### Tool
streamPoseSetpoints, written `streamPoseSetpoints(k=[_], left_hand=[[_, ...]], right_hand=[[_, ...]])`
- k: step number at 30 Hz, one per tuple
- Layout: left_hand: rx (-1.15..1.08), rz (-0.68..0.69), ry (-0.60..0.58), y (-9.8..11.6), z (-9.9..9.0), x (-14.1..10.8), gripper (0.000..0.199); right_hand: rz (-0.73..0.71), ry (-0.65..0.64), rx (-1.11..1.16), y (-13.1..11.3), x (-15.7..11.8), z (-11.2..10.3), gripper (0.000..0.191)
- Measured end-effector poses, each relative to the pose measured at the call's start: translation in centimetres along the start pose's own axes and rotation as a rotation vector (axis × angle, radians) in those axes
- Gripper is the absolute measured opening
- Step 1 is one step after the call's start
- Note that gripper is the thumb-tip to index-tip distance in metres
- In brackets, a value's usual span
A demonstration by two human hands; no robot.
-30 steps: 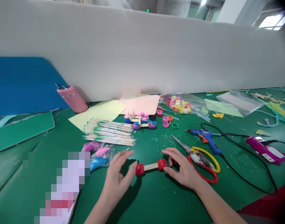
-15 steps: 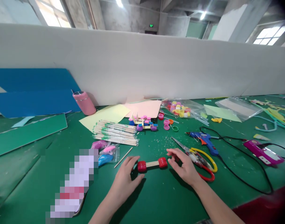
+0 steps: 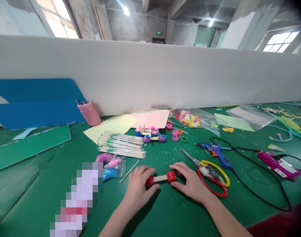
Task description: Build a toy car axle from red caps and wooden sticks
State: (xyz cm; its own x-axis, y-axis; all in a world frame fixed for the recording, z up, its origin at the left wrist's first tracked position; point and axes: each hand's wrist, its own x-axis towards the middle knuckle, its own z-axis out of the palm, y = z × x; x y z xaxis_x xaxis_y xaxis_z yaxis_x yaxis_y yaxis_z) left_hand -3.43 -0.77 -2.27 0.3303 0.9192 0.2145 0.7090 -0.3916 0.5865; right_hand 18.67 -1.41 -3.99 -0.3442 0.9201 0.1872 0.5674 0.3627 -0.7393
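Note:
On the green table lies a small dumbbell-shaped piece (image 3: 160, 178), pale wooden sticks joining a red bottle-cap-like block at each end. My left hand (image 3: 140, 187) curves around its left red end, thumb below and fingers above, partly covering it. The right red end sits between the thumb and fingers of my right hand (image 3: 189, 182); exact contact there is hard to see. Just right of that hand lie large scissors (image 3: 214, 179) with one yellow and one red handle. A single thin stick (image 3: 129, 171) rests near my left hand.
Behind are bagged wooden sticks (image 3: 122, 144), little toy cars (image 3: 154, 136), and a bag of colored caps (image 3: 189, 118). A blue glue gun (image 3: 218, 154) with its black cord and a magenta power strip (image 3: 278, 164) lie right. A pink cup (image 3: 89, 113) stands back left.
Both my hands have moved in toward the dumbbell-shaped piece and closed around its red ends. The piece itself stays about where it was. The view has tilted up slightly.

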Motion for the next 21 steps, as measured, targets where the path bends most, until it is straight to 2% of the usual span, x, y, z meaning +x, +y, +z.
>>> streamPoseSetpoints(k=[10,21], left_hand=[[-0.124,0.071,-0.003,0.0,1.9,0.7,0.024],[-0.22,0.081,-0.044,-0.2,2.2,0.8,0.011]], right_hand=[[-0.025,0.003,-0.056,0.5,0.1,0.2,0.039],[-0.016,-0.019,-0.045,0.6,0.2,0.1,0.034]])
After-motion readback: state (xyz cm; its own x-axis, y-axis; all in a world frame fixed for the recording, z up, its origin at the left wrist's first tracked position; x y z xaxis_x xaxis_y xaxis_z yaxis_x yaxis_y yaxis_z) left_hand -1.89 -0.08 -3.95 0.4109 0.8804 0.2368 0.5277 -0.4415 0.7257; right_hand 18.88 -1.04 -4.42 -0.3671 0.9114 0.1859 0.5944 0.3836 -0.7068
